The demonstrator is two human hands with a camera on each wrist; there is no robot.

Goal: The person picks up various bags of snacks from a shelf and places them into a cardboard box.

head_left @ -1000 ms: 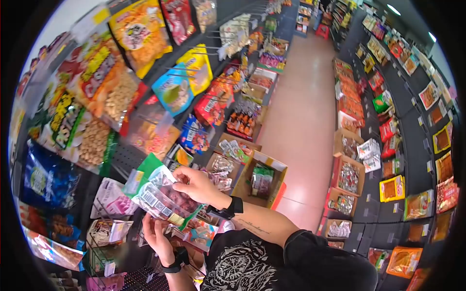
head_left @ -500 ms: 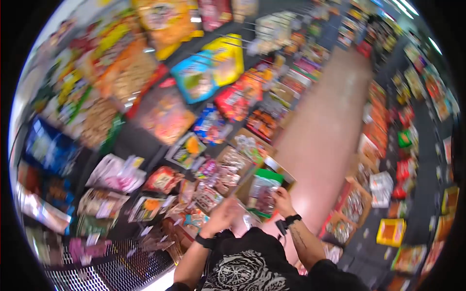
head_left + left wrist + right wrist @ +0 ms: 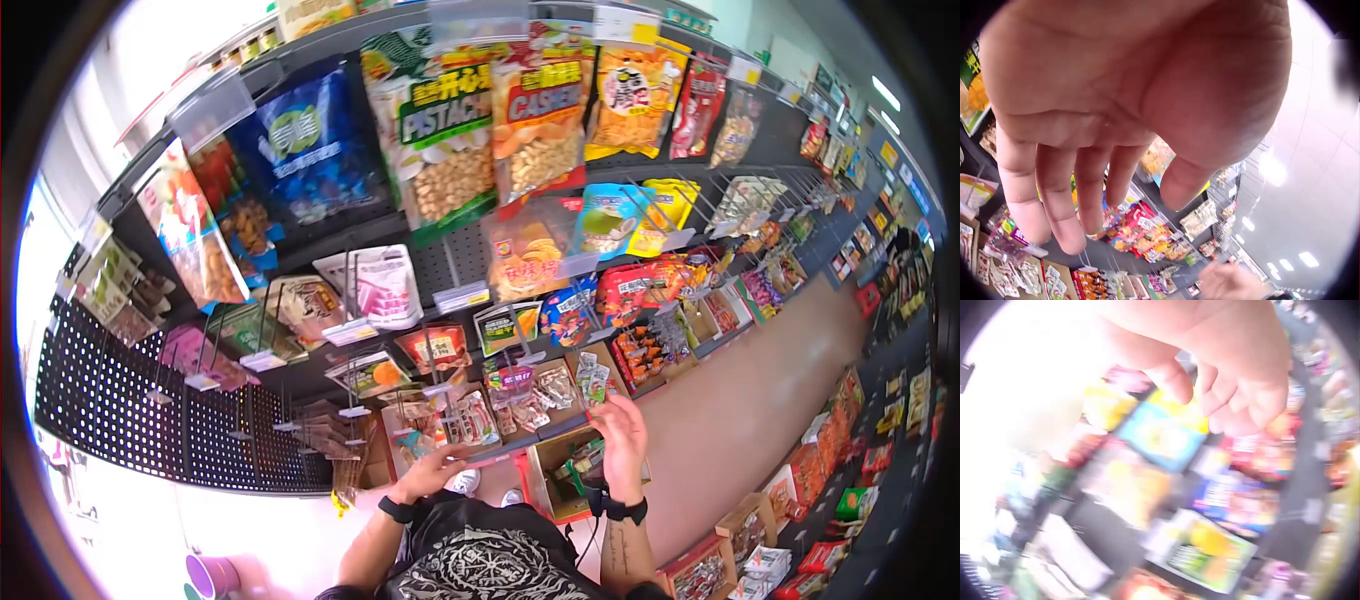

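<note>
My left hand [image 3: 428, 474] hovers in front of the lowest shelf's snack boxes with nothing in it. Its fingers hang fairly straight from the palm [image 3: 1116, 81] in the left wrist view. Over the cardboard box [image 3: 546, 464] on the floor, my right hand [image 3: 624, 445] is raised, empty, with fingers loosely bent. The blurred right wrist view shows only air between that thumb and the fingers [image 3: 1235, 400]. Inside the box lies a green-topped bag [image 3: 583, 462], partly hidden by the right hand and wrist.
A dark pegboard shelf holds hanging snack bags, among them a pistachio bag [image 3: 440, 140] and a cashew bag [image 3: 540, 120]. Small boxes of wrapped snacks [image 3: 555, 388] line the bottom shelf. Another shelf borders the aisle floor [image 3: 700, 420] at right. A purple bin [image 3: 212, 577] stands lower left.
Both hands held a green-and-clear bag at first; then the right hand had it over the floor box. Now both hands are empty. The head view has turned left toward the shelf.
</note>
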